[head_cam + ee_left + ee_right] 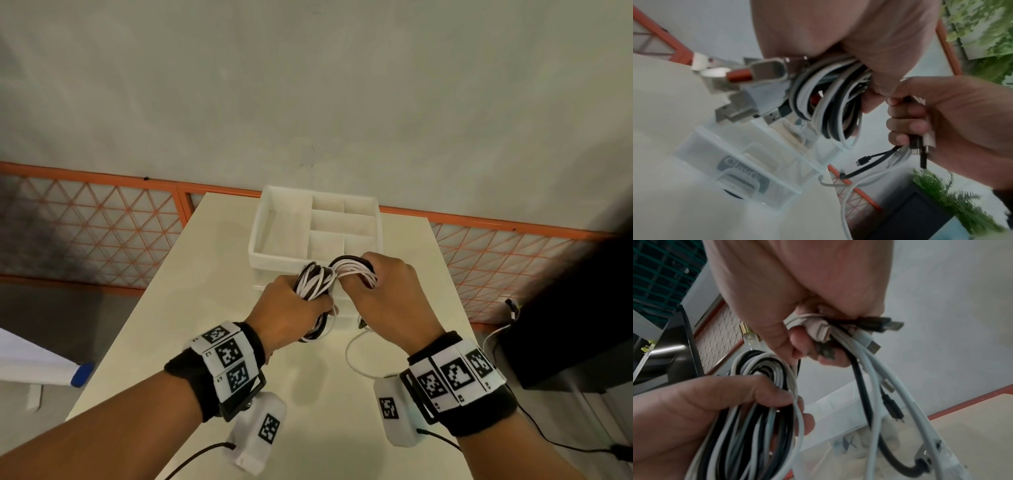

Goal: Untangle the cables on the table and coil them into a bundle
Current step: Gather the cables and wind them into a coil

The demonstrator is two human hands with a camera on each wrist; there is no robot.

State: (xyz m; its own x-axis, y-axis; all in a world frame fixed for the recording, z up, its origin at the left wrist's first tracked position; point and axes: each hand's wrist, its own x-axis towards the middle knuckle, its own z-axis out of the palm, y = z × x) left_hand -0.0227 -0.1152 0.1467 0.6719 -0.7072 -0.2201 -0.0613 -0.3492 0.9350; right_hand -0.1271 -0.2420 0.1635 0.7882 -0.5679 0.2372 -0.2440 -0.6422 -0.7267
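**Both hands on the cable coil**

Above the cream tabletop [191,308], the left hand [291,315] grips a coil of white and black cables [317,284], while the right hand [394,291] holds the strands arching from its top. Just behind them sits a white divided organizer tray [263,236]. 1 loose white cable [349,359] loops on the tabletop below the right hand.

Setting: indoor recording or test space, lab-like rather than domestic. Evidence: plain pale wall [308,85] across the upper frame; orange-framed mesh barrier [89,226] along its base, left and right; bare cream table [205,308] at centre; white divided organizer [284,240] at its far end; wristbands [229,363] with printed square markers; artificial greenery [978,29] at upper right of the left wrist view.
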